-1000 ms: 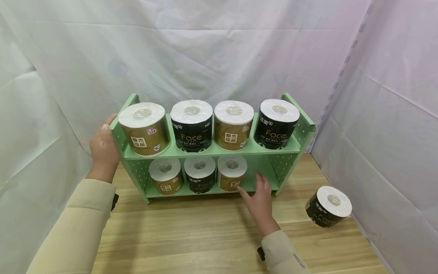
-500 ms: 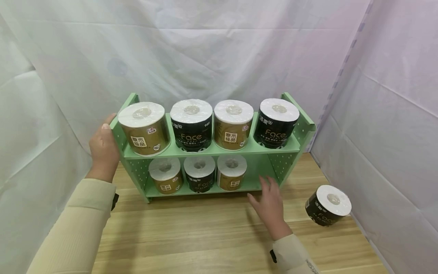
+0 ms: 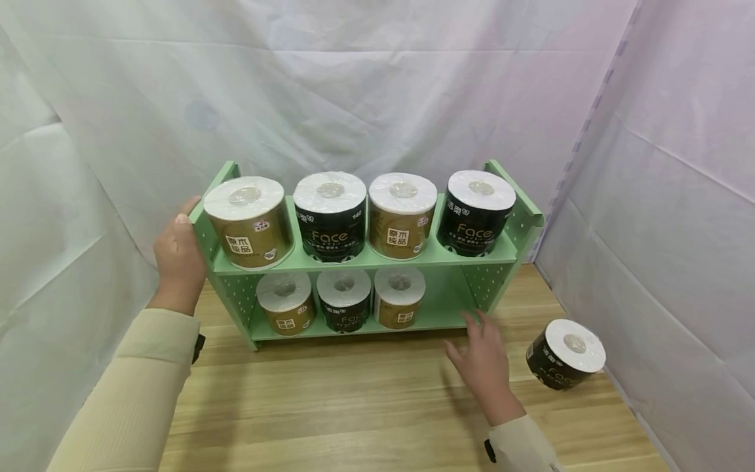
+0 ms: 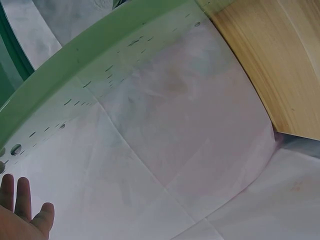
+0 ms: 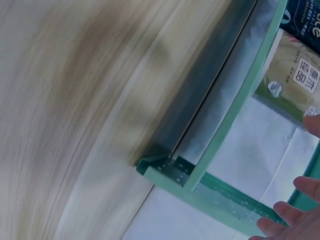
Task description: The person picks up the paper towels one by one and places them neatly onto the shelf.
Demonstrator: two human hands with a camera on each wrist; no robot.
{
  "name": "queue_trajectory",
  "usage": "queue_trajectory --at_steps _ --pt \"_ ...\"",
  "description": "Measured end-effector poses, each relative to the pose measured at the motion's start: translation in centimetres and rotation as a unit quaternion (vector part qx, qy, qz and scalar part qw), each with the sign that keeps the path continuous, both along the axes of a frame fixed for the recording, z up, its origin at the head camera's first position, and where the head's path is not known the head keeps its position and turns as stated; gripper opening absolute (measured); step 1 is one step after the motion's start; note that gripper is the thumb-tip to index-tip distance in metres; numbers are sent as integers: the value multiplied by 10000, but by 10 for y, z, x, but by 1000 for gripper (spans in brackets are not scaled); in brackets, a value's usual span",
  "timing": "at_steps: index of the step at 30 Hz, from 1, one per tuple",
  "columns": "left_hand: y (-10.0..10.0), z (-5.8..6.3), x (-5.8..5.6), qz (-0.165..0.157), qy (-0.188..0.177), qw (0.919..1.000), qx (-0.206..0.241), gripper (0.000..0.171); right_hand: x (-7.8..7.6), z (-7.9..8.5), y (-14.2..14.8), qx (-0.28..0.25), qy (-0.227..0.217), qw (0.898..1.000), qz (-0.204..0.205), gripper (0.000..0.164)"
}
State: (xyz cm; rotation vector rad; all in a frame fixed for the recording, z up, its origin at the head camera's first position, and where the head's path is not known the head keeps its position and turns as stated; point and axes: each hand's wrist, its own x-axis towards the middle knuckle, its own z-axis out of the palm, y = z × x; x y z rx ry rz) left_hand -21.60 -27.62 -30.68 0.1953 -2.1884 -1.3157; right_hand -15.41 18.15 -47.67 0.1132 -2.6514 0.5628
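A green two-tier rack (image 3: 366, 265) bears several toilet paper rolls. My left hand (image 3: 179, 259) rests against the rack's left side panel; in the left wrist view its fingers (image 4: 22, 197) look straight beside the perforated panel. My right hand (image 3: 485, 364) holds nothing, its fingers spread over the wooden table before the rack's lower right corner. On the lower shelf stand a brown-wrapped roll (image 3: 289, 314) at left, a black-wrapped roll (image 3: 345, 311) and another brown-wrapped roll (image 3: 399, 308), with bare shelf right of them. A loose black-wrapped roll (image 3: 557, 360) sits on the table, right of my right hand.
Brown and black rolls alternate along the upper shelf, ending with a black roll (image 3: 476, 219) at right. White curtains (image 3: 377, 98) hang behind and at both sides. The wooden table (image 3: 330, 406) extends in front of the rack.
My right hand has drawn away from the lower shelf's right part, moving right and toward me, closer to the loose roll. The left hand, rack and rolls keep their places.
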Motion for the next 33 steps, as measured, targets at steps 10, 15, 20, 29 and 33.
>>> queue_trajectory --at_steps 10,15,20,29,33 --pt "1 -1 0 -29 -17 10000 -19 49 8 3 23 -307 137 9987 -390 68" --pt "0 0 -1 -4 5 10000 -69 49 11 7 30 -310 115 9972 -668 66" --pt "-1 0 -1 95 104 9998 -140 50 12 9 37 -338 104 9964 -767 66" --pt "-1 -2 -2 84 137 9997 -174 50 17 12 52 -360 178 9932 -1095 66" --pt "-1 -2 -2 94 92 9997 -191 51 20 13 61 -417 341 9899 -1314 63"
